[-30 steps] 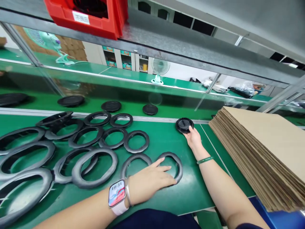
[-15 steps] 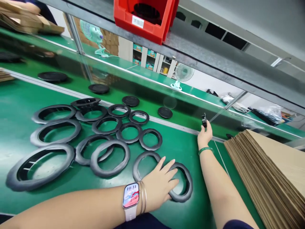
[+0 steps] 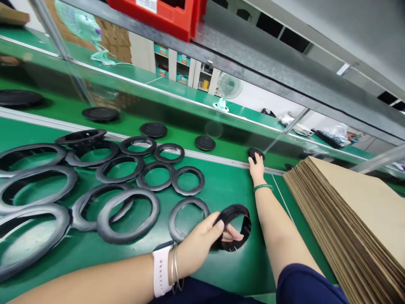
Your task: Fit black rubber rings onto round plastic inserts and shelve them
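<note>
My left hand [image 3: 202, 236] grips a black ring [image 3: 236, 207], thumb outside and fingers through its opening. The ring is tilted up, so its inner wall shows. My right hand [image 3: 257, 166] is stretched out to the green belt at the back, fingers apart at the near edge of a black disc [image 3: 255, 152] that lies flat. Left of my left hand, a grey-black ring [image 3: 173, 219] lies on the green table [image 3: 253, 274]. Several more rings lie further left, among them a larger ring [image 3: 104, 219] that overlaps another.
Several black discs, such as one disc [image 3: 205, 142], lie along the green belt [image 3: 177, 141] behind a metal rail. A stack of cardboard sheets [image 3: 341, 219] stands at the right. A red bin [image 3: 171, 21] sits on the overhead shelf [image 3: 253, 63].
My left hand has taken hold of the ring it rested on and turned it up. The black piece held upright in my right hand is now down at the belt, fingers spread.
</note>
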Action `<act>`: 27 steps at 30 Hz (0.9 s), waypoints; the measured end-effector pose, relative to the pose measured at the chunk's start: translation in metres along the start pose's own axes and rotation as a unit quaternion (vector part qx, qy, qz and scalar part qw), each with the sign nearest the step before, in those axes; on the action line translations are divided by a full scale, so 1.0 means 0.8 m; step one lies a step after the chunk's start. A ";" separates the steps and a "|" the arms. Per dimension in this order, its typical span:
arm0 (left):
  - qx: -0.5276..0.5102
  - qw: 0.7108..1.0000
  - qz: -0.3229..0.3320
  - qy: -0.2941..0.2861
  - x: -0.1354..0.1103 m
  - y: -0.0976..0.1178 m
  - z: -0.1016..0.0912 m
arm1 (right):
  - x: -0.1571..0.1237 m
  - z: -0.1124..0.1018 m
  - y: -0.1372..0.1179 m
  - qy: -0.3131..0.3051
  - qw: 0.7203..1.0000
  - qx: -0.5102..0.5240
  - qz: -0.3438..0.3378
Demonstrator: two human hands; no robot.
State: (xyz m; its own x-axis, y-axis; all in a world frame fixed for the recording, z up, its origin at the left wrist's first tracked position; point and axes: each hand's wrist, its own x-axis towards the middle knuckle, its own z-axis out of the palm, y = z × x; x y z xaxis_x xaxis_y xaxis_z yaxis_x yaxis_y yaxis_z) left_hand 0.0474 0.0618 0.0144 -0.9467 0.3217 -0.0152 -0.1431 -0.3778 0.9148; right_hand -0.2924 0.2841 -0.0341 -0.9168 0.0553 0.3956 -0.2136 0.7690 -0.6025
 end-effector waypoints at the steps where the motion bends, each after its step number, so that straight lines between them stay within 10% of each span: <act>1: -0.112 0.993 -0.037 0.000 0.001 -0.002 0.003 | -0.003 -0.001 -0.001 -0.002 1.000 0.003 0.000; 5: -0.308 0.943 -0.124 0.009 0.006 -0.010 0.006 | -0.015 -0.005 -0.001 -0.014 1.000 0.006 0.002; 18: -0.317 0.934 -0.162 0.020 0.013 -0.005 -0.004 | -0.027 -0.007 0.000 -0.044 0.998 0.016 0.031; 27: -0.047 0.978 -0.173 -0.108 0.001 -0.011 -0.002 | -0.023 0.002 0.006 -0.002 1.000 0.000 0.026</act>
State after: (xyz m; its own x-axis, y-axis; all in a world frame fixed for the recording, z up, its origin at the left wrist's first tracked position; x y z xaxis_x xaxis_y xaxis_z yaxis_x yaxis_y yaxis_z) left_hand 0.0471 0.0642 0.0061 -0.7555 0.6163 -0.2222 -0.4793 -0.2887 0.8288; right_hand -0.2772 0.2860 -0.0451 -0.9280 0.0917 0.3611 -0.1666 0.7647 -0.6224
